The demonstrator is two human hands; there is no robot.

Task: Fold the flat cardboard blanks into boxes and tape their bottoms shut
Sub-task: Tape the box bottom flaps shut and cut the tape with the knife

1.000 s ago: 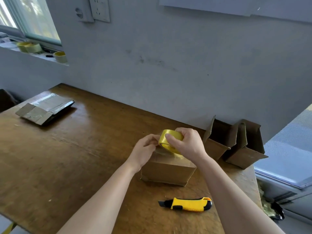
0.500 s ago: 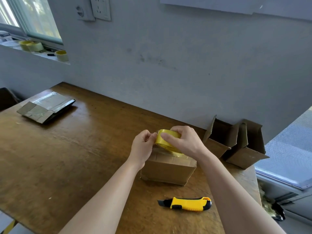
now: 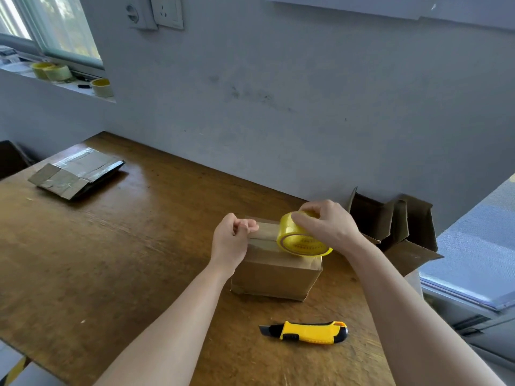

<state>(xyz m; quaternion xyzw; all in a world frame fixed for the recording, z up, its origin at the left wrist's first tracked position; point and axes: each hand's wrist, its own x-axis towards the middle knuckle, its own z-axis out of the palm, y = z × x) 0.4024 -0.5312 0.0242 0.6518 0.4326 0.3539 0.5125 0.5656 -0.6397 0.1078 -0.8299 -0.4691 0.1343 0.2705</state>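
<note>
Nearest to you, a yellow utility knife (image 3: 305, 332) lies on the wooden table (image 3: 111, 260), just in front of the closed cardboard box (image 3: 276, 274). On top of that box, your left hand (image 3: 231, 240) has its fingers curled, holding the strip of tape (image 3: 267, 232) at the left edge, while your right hand (image 3: 326, 224) grips the yellow tape roll (image 3: 301, 238) resting on the seam. Farther back, 2 open boxes (image 3: 390, 227) stand against the wall at right, a stack of flat blanks (image 3: 76, 172) lies far left, and 3 spare rolls (image 3: 51, 71) sit on the windowsill.
</note>
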